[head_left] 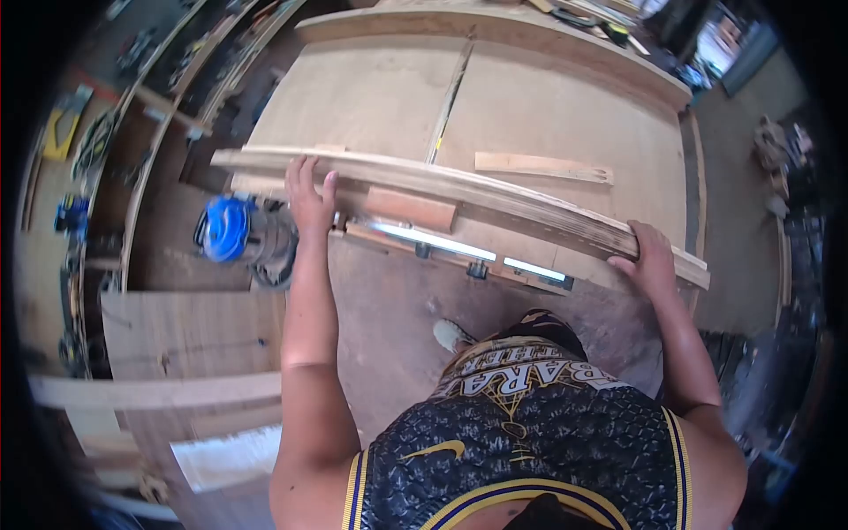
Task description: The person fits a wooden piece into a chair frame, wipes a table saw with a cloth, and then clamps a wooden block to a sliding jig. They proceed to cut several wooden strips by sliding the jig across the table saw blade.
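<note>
A long wooden board (pixel 459 187) stretches from left to right in front of me, above the near part of the workbench. My left hand (pixel 311 196) is at its left part, fingers hooked over the top edge and the thumb apart. Toward the right end, my right hand (pixel 652 258) grips the same board, fingers over the top and thumb on the near side. Just below the board lies a short reddish wood block (pixel 412 208). A flat wood strip (pixel 543 168) rests on the bench beyond the board.
The plywood workbench (pixel 565 115) has a raised wooden rail (pixel 503 37) along its far side. A rail with shiny metal strips (pixel 433 238) runs along its near edge. A blue-topped shop vacuum (pixel 225 228) stands at left, near tool-filled shelves. Plywood (pixel 194 327) lies lower left.
</note>
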A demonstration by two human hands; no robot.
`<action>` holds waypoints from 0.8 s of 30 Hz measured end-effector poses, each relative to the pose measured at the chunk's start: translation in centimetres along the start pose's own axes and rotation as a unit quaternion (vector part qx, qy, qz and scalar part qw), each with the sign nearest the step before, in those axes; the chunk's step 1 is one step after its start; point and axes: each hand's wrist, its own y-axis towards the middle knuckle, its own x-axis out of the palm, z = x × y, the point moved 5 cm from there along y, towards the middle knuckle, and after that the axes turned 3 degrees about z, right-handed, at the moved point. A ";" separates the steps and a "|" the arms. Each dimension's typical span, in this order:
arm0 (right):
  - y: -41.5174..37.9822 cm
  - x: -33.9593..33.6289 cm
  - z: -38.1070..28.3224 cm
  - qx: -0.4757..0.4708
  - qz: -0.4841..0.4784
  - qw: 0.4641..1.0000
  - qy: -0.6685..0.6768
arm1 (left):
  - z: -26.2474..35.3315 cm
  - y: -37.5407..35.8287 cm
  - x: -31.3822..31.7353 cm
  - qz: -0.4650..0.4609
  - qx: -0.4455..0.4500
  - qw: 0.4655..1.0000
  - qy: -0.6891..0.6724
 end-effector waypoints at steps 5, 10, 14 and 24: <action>-0.1 0.7 0.0 0.040 0.039 0.998 -0.042 | -1.7 3.4 4.4 -0.073 0.110 0.990 -0.041; 1.1 0.9 1.1 0.027 0.034 0.998 -0.052 | -0.7 4.4 5.0 -0.012 0.116 0.990 -0.082; 3.1 1.5 2.2 0.019 0.076 0.995 -0.067 | -0.2 6.2 7.2 -0.017 0.117 0.990 -0.082; 14.3 4.4 10.5 0.134 -0.047 0.975 0.171 | 0.9 13.3 15.2 -0.081 0.098 0.990 -0.056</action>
